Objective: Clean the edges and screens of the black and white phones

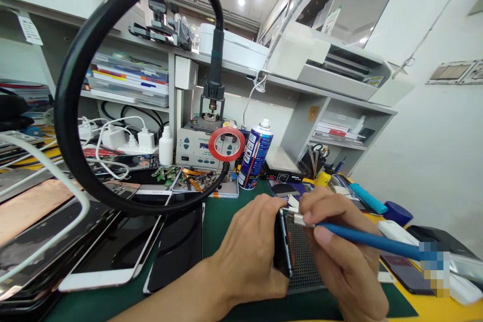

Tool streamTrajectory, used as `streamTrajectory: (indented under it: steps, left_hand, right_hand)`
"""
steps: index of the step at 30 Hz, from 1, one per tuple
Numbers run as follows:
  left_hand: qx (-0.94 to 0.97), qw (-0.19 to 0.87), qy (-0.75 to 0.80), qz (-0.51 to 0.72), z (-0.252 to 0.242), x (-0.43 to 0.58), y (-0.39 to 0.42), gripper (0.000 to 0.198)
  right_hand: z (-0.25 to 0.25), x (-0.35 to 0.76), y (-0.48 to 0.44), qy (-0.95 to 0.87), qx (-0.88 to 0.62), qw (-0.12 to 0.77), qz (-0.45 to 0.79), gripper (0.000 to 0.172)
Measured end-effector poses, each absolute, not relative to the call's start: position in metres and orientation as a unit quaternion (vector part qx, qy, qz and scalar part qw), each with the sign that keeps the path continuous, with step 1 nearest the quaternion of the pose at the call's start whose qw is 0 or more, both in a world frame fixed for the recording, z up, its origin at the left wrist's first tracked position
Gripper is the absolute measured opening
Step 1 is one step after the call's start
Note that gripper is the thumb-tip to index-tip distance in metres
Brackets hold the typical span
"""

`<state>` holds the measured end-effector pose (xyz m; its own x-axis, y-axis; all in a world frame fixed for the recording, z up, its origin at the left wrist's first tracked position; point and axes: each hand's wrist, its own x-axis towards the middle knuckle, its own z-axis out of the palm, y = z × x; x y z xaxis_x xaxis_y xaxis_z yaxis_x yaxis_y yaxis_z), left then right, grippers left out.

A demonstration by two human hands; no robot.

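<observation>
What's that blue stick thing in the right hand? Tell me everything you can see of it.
The blue-handled tool is a slim blue shaft, plastic by its look, ending in a short silvery collar and a small whitish tip; bristles or blade, I cannot tell. It lies slanted, tip up-left, with its far end blurred. The right hand pinches it near the collar. The tip meets the top edge of the dark phone, which the left hand holds on edge.
</observation>
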<state>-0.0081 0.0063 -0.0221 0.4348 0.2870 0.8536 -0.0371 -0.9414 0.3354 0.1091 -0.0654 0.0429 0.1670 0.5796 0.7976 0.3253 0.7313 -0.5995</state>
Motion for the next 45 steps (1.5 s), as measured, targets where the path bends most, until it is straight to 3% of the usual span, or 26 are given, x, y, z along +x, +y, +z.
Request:
streamTrajectory:
  steps: [18, 30, 45]
  left_hand:
    - [0.847, 0.085, 0.151, 0.503, -0.02, -0.001, 0.0, 0.07]
    - [0.86, 0.077, 0.156, 0.479, -0.018, -0.001, -0.004, 0.059]
    - [0.863, 0.062, 0.17, 0.472, -0.015, 0.0, -0.005, 0.057]
  right_hand:
    - [0.025, 0.11, -0.073, -0.643, -0.397, 0.654, -0.027, 0.007]
    - [0.041, 0.112, -0.061, -0.625, -0.363, 0.687, 0.078, 0.011]
    - [0.045, 0.105, -0.063, -0.63, -0.377, 0.678, 0.041, 0.011]
